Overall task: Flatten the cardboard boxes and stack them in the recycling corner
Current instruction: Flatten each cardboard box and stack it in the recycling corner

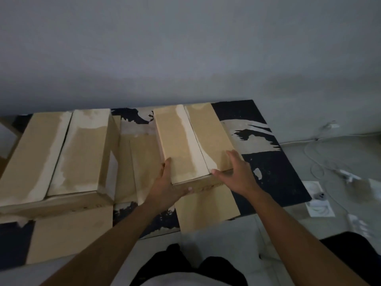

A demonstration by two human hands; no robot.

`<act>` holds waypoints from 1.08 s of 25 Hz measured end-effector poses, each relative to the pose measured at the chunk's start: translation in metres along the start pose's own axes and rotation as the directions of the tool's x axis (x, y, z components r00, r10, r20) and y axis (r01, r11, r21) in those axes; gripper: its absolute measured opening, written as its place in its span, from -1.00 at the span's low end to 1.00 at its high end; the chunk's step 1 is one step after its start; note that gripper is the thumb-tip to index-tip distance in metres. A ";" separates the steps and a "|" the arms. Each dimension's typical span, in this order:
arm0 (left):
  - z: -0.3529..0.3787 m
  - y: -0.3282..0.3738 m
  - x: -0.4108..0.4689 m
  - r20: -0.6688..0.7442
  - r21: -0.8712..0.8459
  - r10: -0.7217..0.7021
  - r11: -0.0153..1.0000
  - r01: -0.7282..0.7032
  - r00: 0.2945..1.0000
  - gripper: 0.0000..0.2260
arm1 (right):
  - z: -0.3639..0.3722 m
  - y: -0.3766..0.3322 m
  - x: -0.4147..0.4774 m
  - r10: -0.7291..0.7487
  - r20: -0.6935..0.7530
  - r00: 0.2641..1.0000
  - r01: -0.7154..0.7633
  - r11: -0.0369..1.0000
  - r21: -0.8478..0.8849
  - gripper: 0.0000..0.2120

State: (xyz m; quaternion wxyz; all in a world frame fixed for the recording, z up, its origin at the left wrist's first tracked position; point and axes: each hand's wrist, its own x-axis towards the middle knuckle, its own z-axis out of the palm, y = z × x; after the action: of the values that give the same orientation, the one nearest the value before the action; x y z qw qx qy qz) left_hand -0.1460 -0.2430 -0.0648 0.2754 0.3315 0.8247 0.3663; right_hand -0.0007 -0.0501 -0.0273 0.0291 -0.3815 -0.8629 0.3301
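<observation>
Two cardboard boxes stand unflattened on the dark, worn table (pixel 266 168), and we count the task as barely begun. The smaller box (pixel 191 145) sits right of centre, its two top flaps closed along a middle seam; the larger box (pixel 61 155) stands well to its left, also closed. Loose flat pieces of cardboard (pixel 206 207) lie under and in front of them.

Our left hand (pixel 167 188) grips the smaller box at its near left corner, fingers along the side, thumb under the front edge. Our right hand (pixel 237 172) rests spread on the right flap, thumb hooked over the near edge, pressing rather than clenching.

We judge the step in hand to be taking hold of this box to open it. The next move calls for lifting the flaps at the seam, then collapsing the walls. No recycling corner is visible here.
</observation>
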 end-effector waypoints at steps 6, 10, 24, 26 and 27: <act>0.034 0.018 0.017 -0.146 -0.137 -0.068 0.989 0.048 0.987 -0.05 | -0.024 0.051 0.031 0.018 0.100 0.995 0.004 0.976 -0.218 0.11; 0.044 0.025 0.024 -0.166 -0.308 -0.107 0.950 0.052 0.980 -0.13 | -0.026 0.068 0.037 -0.044 0.029 0.999 0.049 0.977 -0.207 0.03; 0.069 0.026 -0.006 -0.480 -0.513 -0.379 0.853 0.098 0.791 -0.50 | -0.031 0.100 0.027 0.176 -0.343 0.923 0.077 0.787 0.613 -0.43; 0.068 0.027 -0.007 -0.523 -0.559 -0.459 0.821 0.117 0.718 -0.67 | -0.032 0.104 0.029 0.281 -0.327 0.902 0.035 0.709 0.704 -0.64; 0.067 0.026 -0.007 -0.513 -0.622 -0.519 0.774 0.121 0.684 -0.70 | -0.033 0.105 0.030 0.339 -0.313 0.887 0.006 0.669 0.743 -0.70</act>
State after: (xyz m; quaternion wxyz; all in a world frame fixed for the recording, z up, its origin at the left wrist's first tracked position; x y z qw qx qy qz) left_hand -0.0863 -0.2070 -0.0820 0.1100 -0.0685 0.7748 0.6187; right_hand 0.0552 0.0397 -0.0693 0.3341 -0.4799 -0.5927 0.5539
